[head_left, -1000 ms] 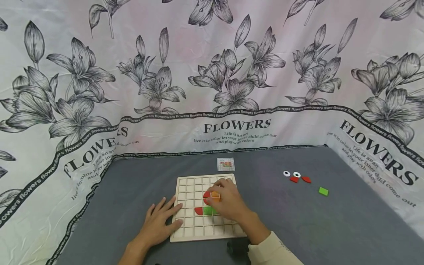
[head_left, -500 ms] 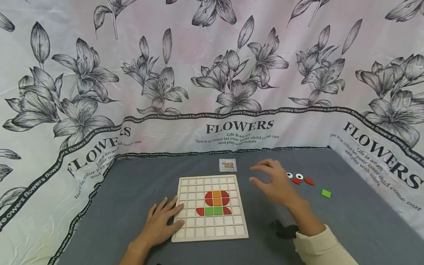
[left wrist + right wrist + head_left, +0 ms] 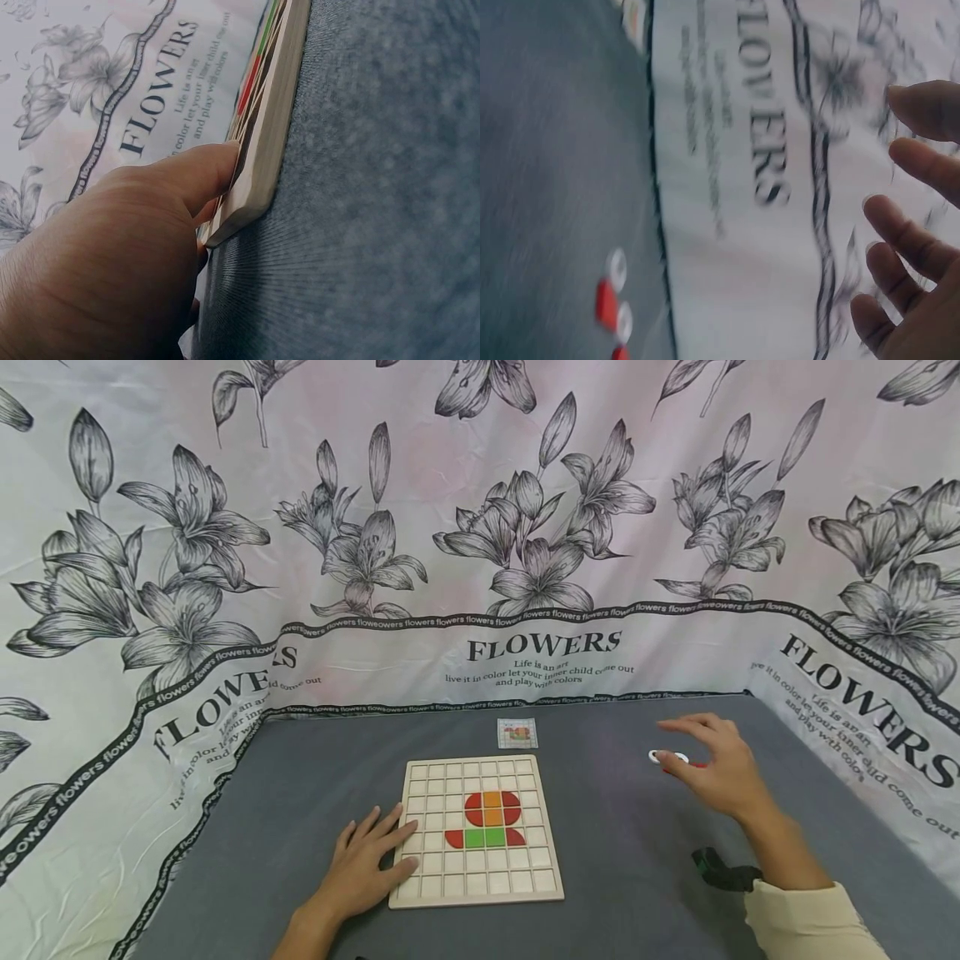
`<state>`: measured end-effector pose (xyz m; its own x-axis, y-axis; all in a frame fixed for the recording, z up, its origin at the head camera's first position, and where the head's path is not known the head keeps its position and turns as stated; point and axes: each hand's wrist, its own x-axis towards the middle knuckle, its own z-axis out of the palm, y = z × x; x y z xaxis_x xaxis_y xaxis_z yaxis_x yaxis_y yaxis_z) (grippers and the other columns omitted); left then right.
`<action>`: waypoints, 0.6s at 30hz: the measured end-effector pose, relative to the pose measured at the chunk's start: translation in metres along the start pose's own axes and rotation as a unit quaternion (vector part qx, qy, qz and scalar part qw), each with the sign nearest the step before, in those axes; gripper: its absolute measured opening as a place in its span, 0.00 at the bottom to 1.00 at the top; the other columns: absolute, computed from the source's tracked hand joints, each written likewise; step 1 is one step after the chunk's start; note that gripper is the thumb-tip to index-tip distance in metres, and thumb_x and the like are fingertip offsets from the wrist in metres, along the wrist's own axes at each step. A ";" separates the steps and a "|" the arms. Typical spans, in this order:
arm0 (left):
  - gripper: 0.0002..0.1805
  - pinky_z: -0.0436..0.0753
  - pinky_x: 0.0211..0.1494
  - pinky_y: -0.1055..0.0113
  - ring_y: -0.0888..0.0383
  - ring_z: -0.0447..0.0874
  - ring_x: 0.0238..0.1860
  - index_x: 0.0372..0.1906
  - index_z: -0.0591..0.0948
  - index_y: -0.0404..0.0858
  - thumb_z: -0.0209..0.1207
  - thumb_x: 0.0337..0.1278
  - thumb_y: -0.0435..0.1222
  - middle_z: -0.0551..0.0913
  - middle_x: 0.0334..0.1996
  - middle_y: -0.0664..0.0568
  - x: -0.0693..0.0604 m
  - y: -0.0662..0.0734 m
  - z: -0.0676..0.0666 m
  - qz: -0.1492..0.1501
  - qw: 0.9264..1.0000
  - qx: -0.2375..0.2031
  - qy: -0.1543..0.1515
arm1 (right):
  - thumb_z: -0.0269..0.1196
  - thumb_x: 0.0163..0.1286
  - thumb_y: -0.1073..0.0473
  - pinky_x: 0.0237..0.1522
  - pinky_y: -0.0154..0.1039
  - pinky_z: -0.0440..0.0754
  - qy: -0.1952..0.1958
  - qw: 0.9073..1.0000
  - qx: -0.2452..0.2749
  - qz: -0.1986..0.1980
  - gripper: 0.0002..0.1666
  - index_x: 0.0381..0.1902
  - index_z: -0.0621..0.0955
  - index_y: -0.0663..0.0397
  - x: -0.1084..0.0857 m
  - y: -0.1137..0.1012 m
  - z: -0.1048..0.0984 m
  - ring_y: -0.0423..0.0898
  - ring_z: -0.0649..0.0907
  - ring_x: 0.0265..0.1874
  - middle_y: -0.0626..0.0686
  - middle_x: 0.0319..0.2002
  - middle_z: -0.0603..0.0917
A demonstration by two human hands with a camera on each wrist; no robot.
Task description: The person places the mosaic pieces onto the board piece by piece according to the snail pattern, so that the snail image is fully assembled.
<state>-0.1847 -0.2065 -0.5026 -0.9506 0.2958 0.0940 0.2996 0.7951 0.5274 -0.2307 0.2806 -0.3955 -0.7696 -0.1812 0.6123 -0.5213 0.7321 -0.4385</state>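
Observation:
A wooden grid board (image 3: 435, 887) lies on the grey cloth, with red, orange and green pieces set in its middle cells. Spread fingers of the left hand (image 3: 362, 870) rest on the board's left edge; in the left wrist view the thumb of that hand (image 3: 112, 247) touches the rim of the board (image 3: 274, 135). The right hand (image 3: 723, 772) hovers over the loose pieces at the right, thumb and fingers apart, holding nothing. White rings (image 3: 655, 757) show beside its thumb, and red pieces are partly hidden by it. In the right wrist view the fingers (image 3: 911, 232) are spread, away from a red piece (image 3: 606, 304).
A small picture card (image 3: 517, 734) lies behind the board. Flower-printed cloth (image 3: 540, 664) stands around the back and sides of the grey surface. A dark strap with a device (image 3: 723, 870) hangs at the right wrist.
My right hand has left the board and moved right to the loose pieces, uncovering the red, orange and green pieces on the grid. The left hand stays at the board's edge.

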 end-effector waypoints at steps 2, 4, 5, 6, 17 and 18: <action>0.31 0.38 0.68 0.37 0.42 0.48 0.73 0.67 0.75 0.51 0.54 0.62 0.59 0.61 0.72 0.53 0.000 -0.001 0.000 0.001 1.000 0.001 0.001 | 0.71 0.59 0.62 0.38 0.58 0.66 0.004 1.000 -0.004 0.019 0.22 0.52 0.83 0.58 -0.006 0.010 -0.004 0.61 0.69 0.47 0.59 0.48 0.76; 0.32 0.38 0.68 0.37 0.42 0.48 0.73 0.67 0.75 0.50 0.55 0.62 0.59 0.61 0.72 0.53 0.000 -0.001 0.000 0.001 1.000 0.002 0.003 | 0.70 0.60 0.61 0.38 0.60 0.65 0.003 0.999 -0.008 0.042 0.22 0.53 0.82 0.60 -0.012 0.020 -0.009 0.63 0.69 0.48 0.61 0.49 0.76; 0.32 0.38 0.68 0.37 0.42 0.48 0.73 0.67 0.75 0.50 0.55 0.62 0.59 0.61 0.72 0.53 0.000 -0.001 0.001 0.000 1.000 0.002 0.004 | 0.70 0.61 0.60 0.38 0.62 0.65 0.001 0.998 -0.008 0.055 0.23 0.54 0.81 0.60 -0.015 0.025 -0.011 0.64 0.69 0.48 0.63 0.50 0.75; 0.32 0.39 0.68 0.37 0.42 0.48 0.73 0.67 0.75 0.50 0.55 0.61 0.60 0.61 0.72 0.53 0.000 0.000 0.001 0.000 1.000 0.003 0.004 | 0.69 0.62 0.60 0.38 0.62 0.65 -0.001 0.998 -0.009 0.066 0.23 0.55 0.81 0.61 -0.018 0.030 -0.013 0.65 0.68 0.48 0.64 0.50 0.75; 0.32 0.38 0.68 0.38 0.42 0.48 0.73 0.67 0.75 0.51 0.55 0.61 0.60 0.61 0.72 0.54 0.000 0.000 0.000 -0.003 1.000 0.003 0.003 | 0.63 0.69 0.56 0.41 0.69 0.67 -0.075 0.977 -0.057 0.190 0.28 0.61 0.72 0.69 -0.055 0.091 -0.020 0.75 0.71 0.47 0.74 0.50 0.72; 0.32 0.38 0.68 0.38 0.42 0.48 0.73 0.67 0.75 0.51 0.55 0.62 0.60 0.61 0.72 0.54 -0.001 0.000 0.000 -0.003 1.000 0.003 0.003 | 0.62 0.69 0.56 0.42 0.70 0.67 -0.085 0.975 -0.063 0.198 0.29 0.61 0.71 0.69 -0.058 0.096 -0.020 0.76 0.71 0.47 0.75 0.50 0.72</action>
<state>-0.1842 -0.2069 -0.5028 -0.9528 0.2881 0.0954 0.2942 0.7998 0.5232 -0.2287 0.3741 -0.4598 -0.9568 0.0325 0.2890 -0.1306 0.8399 -0.5268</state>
